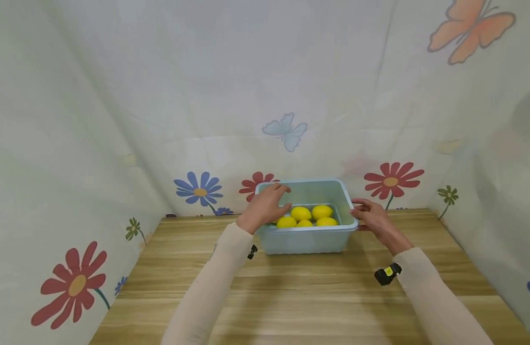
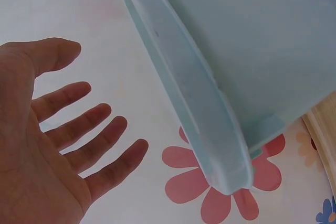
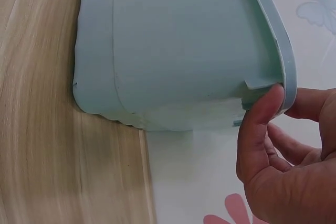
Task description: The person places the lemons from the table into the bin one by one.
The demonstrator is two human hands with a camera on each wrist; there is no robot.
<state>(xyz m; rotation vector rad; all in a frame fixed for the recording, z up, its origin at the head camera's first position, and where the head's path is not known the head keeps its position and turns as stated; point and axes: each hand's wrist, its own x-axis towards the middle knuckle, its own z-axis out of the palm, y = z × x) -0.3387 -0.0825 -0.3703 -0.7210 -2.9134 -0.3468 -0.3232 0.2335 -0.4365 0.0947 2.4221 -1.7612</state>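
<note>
A light blue plastic basin (image 1: 305,240) stands on the wooden table with several yellow lemons (image 1: 301,213) inside. Over its left rim is my left hand (image 1: 266,207); in the left wrist view this hand (image 2: 39,145) has its fingers spread and relaxed, apart from the basin rim (image 2: 184,77), holding nothing. My right hand (image 1: 374,219) is at the basin's right side. The right wrist view has this hand (image 3: 296,179) pinching the rim at a corner of the basin (image 3: 178,40), thumb on one side and a finger on the other. Part of the lemons hides behind the front wall and left hand.
The wood-grain table (image 1: 304,292) extends toward me in front of the basin. A pale curtain (image 1: 230,96) printed with flowers and butterflies hangs close behind the basin and along both sides. Small black cameras (image 1: 386,274) sit at the wrists.
</note>
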